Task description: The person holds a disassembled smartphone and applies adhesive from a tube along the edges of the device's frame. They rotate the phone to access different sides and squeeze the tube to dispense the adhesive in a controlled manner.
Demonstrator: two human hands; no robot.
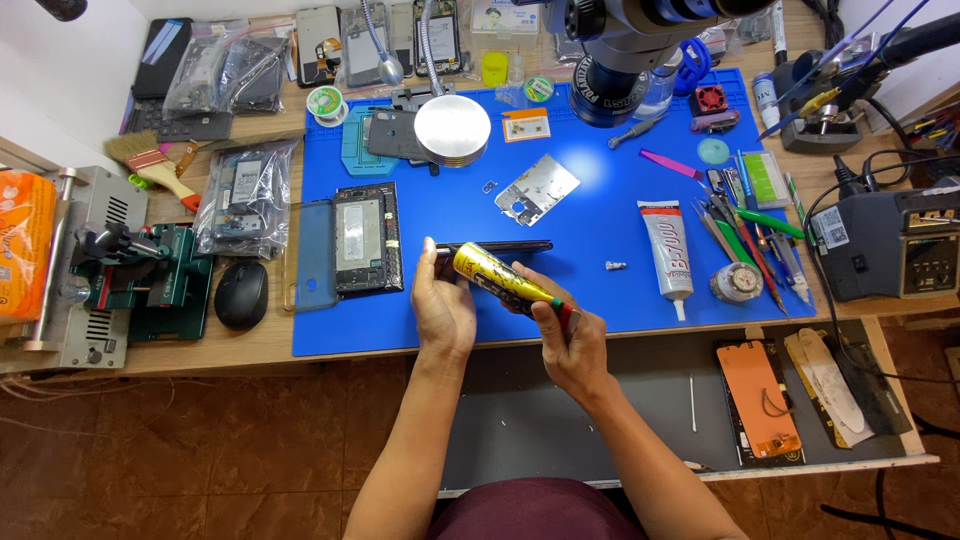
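Yellow glue tube (pixel 497 277) is lying gripped in your right hand (pixel 570 345) while your left hand (pixel 442 305) is steadying the edge-on phone (pixel 495 246) above the blue mat (pixel 600 215), so squeezing hard risks smearing.

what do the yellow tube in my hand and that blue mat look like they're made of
The yellow tube looks like thin soft metal with a glossy printed coat, going by its creased, dented body; it could be laminated plastic. The blue mat looks like matte silicone or rubber, lying flat without glare.
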